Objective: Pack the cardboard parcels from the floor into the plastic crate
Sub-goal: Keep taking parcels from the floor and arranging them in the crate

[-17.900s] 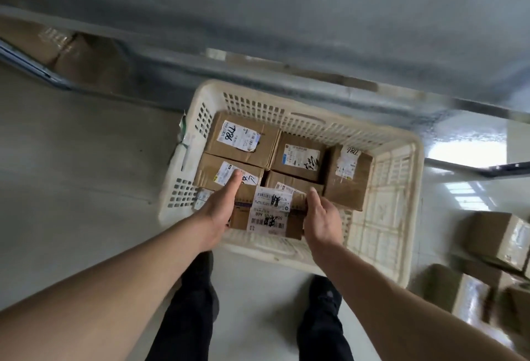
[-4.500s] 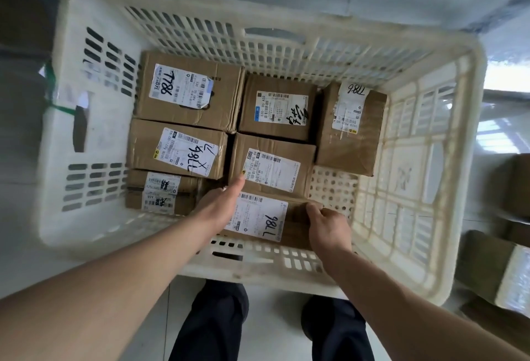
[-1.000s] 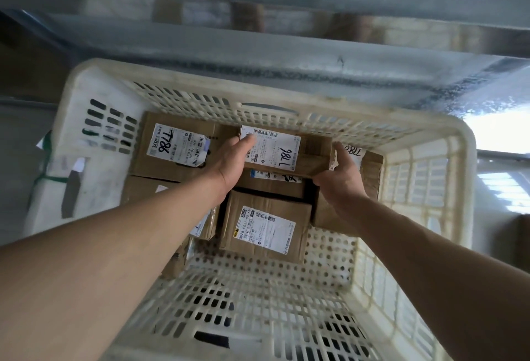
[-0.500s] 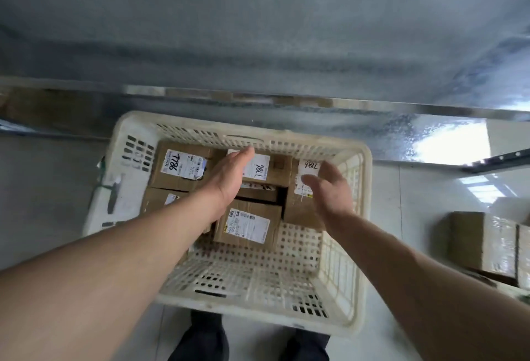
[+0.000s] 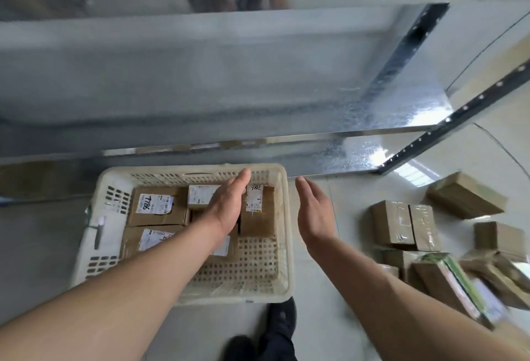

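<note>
Both hands were spread flat and held nothing: the left hand (image 5: pixel 228 206) over the plastic crate (image 5: pixel 282 246), whose near half lay bare, the right hand (image 5: pixel 315 213) outside its right rim, cardboard parcels (image 5: pixel 404 224) on the floor (image 5: pixel 315 329) beyond.

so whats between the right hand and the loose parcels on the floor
Nothing: in the head view the right hand and the taped floor parcels are separated only by bare glossy floor.

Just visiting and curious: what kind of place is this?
Probably a parcel depot or warehouse stockroom. Labelled cardboard parcels sit in a plastic crate, more parcels lie loose on the shiny floor, and metal shelving stands just behind the crate.
</note>
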Motion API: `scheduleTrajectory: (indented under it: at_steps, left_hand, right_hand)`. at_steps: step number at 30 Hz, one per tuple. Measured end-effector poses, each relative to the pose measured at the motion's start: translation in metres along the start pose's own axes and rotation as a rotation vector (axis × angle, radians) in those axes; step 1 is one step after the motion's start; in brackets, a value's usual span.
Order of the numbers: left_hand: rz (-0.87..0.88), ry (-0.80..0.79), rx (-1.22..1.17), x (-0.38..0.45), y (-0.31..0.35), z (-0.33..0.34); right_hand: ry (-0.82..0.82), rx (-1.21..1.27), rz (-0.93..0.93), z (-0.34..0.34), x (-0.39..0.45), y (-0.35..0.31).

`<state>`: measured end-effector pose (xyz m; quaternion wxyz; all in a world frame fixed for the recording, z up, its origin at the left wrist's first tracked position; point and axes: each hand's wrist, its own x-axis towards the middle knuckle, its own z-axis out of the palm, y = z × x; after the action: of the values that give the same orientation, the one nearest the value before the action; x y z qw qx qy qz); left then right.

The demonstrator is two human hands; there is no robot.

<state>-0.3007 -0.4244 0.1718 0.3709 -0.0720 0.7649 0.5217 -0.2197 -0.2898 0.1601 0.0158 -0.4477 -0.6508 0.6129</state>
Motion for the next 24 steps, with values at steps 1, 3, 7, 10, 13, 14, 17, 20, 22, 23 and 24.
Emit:
scheduleTrajectory:
  at_steps: [1,3,7,10,13,14,17,20,22,23,24]
  left_hand:
    - [0.022,-0.021,-0.005,-0.009,0.006,0.01]
    - [0.065,-0.062,-0.005,-0.024,0.012,0.03]
    - [0.096,-0.148,0.039,-0.057,0.018,0.067]
    - [0.077,-0.204,0.045,-0.073,0.018,0.095]
    - [0.078,-0.231,0.056,-0.089,0.017,0.123]
    - [0.084,-0.239,0.07,-0.094,0.017,0.132]
    - [0.083,-0.26,0.069,-0.114,0.021,0.163]
    - [0.094,-0.262,0.093,-0.134,0.026,0.197]
    - [0.099,-0.253,0.111,-0.149,0.029,0.224]
    - [0.1,-0.253,0.118,-0.157,0.03,0.239]
    - [0.104,-0.259,0.125,-0.165,0.031,0.255]
  right_hand:
    - [0.028,0.006,-0.002,-0.012,-0.007,-0.001]
    - [0.064,0.003,-0.013,-0.036,-0.023,0.001]
    - [0.161,0.007,-0.046,-0.077,-0.049,0.014]
    - [0.238,0.03,-0.022,-0.107,-0.062,0.023]
    - [0.286,0.064,-0.011,-0.141,-0.075,0.035]
    - [0.302,0.076,-0.007,-0.152,-0.079,0.039]
    - [0.351,0.096,0.024,-0.185,-0.091,0.047]
    - [0.37,0.101,0.018,-0.223,-0.098,0.056]
    - [0.36,0.116,0.011,-0.252,-0.103,0.062]
    - [0.355,0.126,0.008,-0.269,-0.105,0.067]
    - [0.355,0.137,0.009,-0.287,-0.106,0.073]
